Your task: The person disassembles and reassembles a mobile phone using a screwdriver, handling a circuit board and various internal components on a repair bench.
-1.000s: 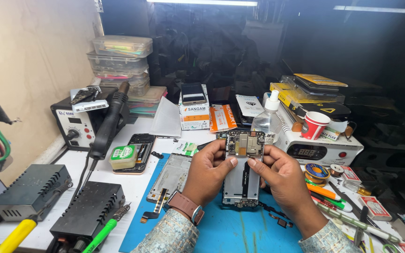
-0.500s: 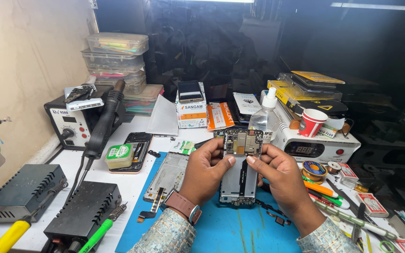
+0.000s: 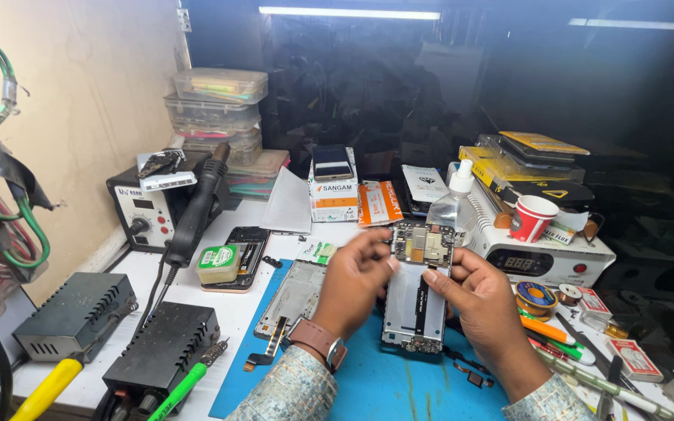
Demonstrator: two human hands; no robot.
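— Phone frame [image 3: 413, 300] position?
— Over the blue mat [image 3: 368, 382], long axis running away from the person, circuit-board end farthest.
— Grips?
— Left hand [image 3: 356, 284] and right hand [image 3: 477, 300] each pinch its upper edges.

mat [image 3: 399, 382]: blue | cup [image 3: 532, 217]: red-white | screwdriver handle [image 3: 47, 390]: yellow

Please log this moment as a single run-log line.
left hand: grips opened phone | right hand: thumb on phone | under: blue mat
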